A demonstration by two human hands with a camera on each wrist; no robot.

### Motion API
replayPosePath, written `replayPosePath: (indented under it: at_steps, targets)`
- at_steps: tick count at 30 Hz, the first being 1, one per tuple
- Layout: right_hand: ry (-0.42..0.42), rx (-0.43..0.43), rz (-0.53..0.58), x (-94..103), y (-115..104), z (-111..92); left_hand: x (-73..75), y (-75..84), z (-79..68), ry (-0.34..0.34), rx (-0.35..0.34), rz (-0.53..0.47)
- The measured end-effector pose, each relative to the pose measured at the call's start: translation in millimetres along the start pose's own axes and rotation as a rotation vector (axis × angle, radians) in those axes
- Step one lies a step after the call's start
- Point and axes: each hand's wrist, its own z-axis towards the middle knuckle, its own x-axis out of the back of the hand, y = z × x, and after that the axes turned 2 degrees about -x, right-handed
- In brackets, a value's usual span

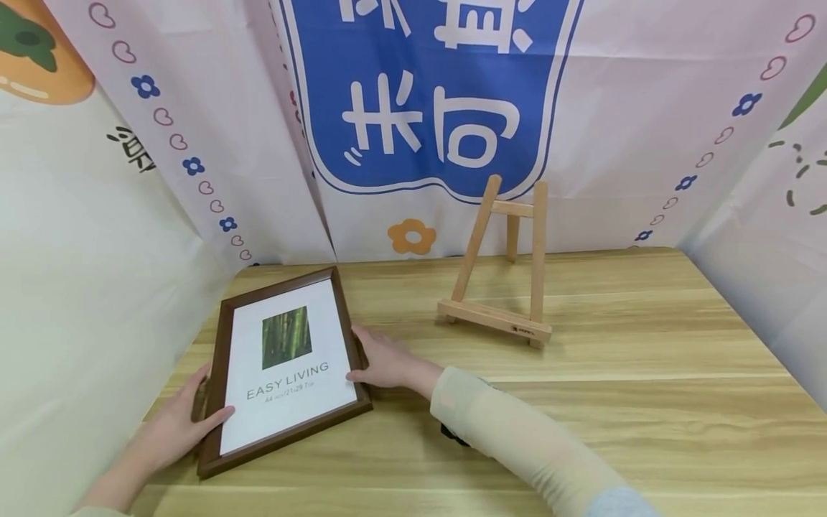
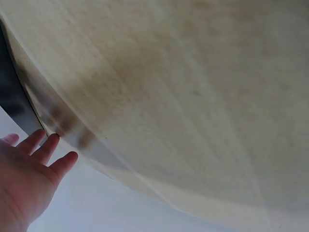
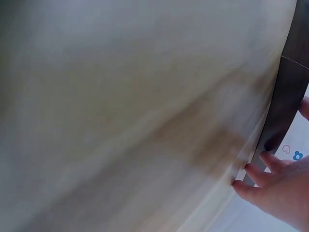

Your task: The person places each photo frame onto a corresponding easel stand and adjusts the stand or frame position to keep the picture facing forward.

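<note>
A brown picture frame point(image 1: 222, 359) lies face up at the left of the table, turned slightly. Its white insert reads EASY LIVING under a small bamboo picture point(image 1: 287, 337). My left hand point(image 1: 169, 434) grips its left side, thumb over the front edge. From the right, my right hand point(image 1: 390, 362) holds the opposite side, its thumb also on the front. In the left wrist view, the fingers of the left hand point(image 2: 29, 179) reach to the frame's dark side point(image 2: 14, 92). The right wrist view has the right hand point(image 3: 285, 188) with fingertips at the frame's edge point(image 3: 285, 92).
A small wooden easel point(image 1: 494, 316) stands upright right of the frame, towards the back of the wood-grain table point(image 1: 646, 402). Printed cloth point(image 1: 614, 143) hangs along the back and both sides. A small black item point(image 1: 454, 435) shows under the right sleeve.
</note>
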Motion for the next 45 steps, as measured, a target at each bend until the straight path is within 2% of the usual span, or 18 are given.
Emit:
replayPosePath:
  at_steps: [7,10,14,33,38,45]
  targets:
    - [-0.02,-0.014,0.007,1.1,-0.7,-0.4,2.7,1.1,-1.1,0.041,-0.015,-0.097]
    - [-0.027,-0.017,-0.002,1.2,-1.3,-0.5,2.1,1.8,-1.2,0.078,-0.046,-0.108]
    - [-0.038,-0.029,-0.012,1.0,-2.5,-0.4,1.3,2.6,-1.5,0.092,-0.057,-0.111]
    - [-0.07,-0.06,-0.007,1.4,-6.0,-0.5,3.4,-0.9,-0.1,-0.01,0.033,-0.118]
    - [-0.069,-0.057,0.008,2.3,-5.2,0.1,3.6,-0.5,2.2,-0.017,0.045,-0.113]
    - [-0.061,-0.076,0.029,1.3,-7.1,0.8,2.1,1.8,3.4,-0.032,0.055,-0.218]
